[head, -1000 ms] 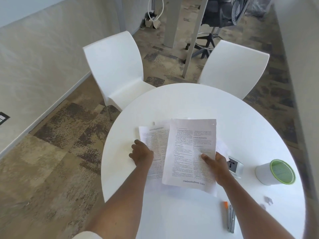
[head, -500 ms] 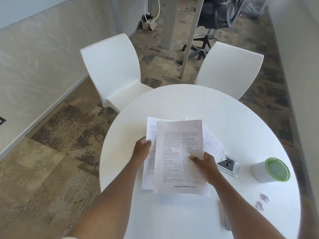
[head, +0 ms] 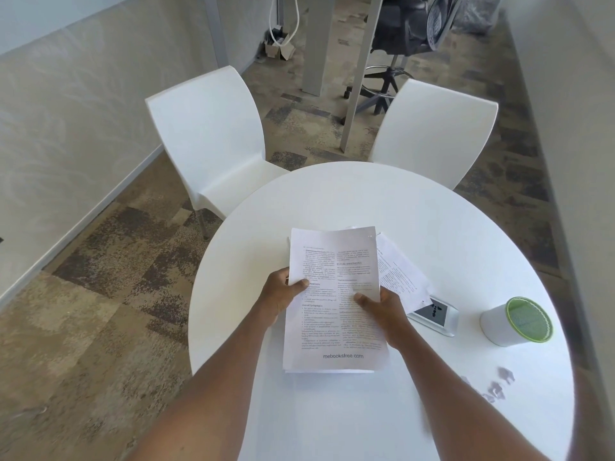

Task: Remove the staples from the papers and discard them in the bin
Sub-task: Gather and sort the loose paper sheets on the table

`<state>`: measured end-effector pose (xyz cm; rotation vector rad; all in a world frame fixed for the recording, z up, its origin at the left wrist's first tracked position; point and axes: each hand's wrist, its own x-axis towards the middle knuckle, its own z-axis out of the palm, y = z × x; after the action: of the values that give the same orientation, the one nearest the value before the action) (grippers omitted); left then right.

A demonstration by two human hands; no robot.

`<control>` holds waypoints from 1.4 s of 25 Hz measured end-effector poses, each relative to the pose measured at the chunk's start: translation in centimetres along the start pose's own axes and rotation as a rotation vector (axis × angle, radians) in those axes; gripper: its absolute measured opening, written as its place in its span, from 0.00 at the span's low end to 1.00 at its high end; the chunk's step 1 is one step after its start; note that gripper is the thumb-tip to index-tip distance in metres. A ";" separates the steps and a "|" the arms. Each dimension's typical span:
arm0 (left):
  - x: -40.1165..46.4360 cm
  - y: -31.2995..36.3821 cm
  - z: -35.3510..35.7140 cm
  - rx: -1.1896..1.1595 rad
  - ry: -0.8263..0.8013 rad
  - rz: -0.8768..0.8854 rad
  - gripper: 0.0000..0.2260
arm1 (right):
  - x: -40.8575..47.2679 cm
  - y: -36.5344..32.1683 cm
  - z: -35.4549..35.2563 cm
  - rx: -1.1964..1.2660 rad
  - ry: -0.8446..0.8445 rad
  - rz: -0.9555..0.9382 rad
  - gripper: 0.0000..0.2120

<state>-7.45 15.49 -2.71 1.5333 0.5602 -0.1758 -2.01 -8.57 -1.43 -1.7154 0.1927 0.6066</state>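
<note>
A stack of printed papers (head: 332,261) is held over the white round table (head: 366,194), squared into one pile. My left hand (head: 279,296) grips its left edge with the thumb on top. My right hand (head: 382,309) grips its right side, thumb on the page. Another printed sheet (head: 402,274) lies on the table behind the stack, angled to the right. A small white bin with a green rim (head: 517,321) stands at the table's right side. A few small pale bits (head: 499,384) lie on the table near the right edge; whether they are staples is unclear.
A white power socket block (head: 436,314) sits between the loose sheet and the bin. Two white chairs (head: 213,134) (head: 436,131) stand at the far side of the table. A black office chair (head: 396,34) and table legs are further back on the carpet.
The two sets of papers, spread side by side a second ago, have been brought together into one stack. My left hand moved from pressing a sheet flat to gripping the stack's edge.
</note>
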 end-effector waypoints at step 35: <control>1.7 2.9 12.1 0.591 0.177 0.060 0.15 | -2.8 2.7 -13.4 0.123 0.376 -0.073 0.06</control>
<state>-1.84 4.33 -1.57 2.1526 0.6344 -0.1684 -1.68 -22.50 -0.79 -1.6964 0.4214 0.2089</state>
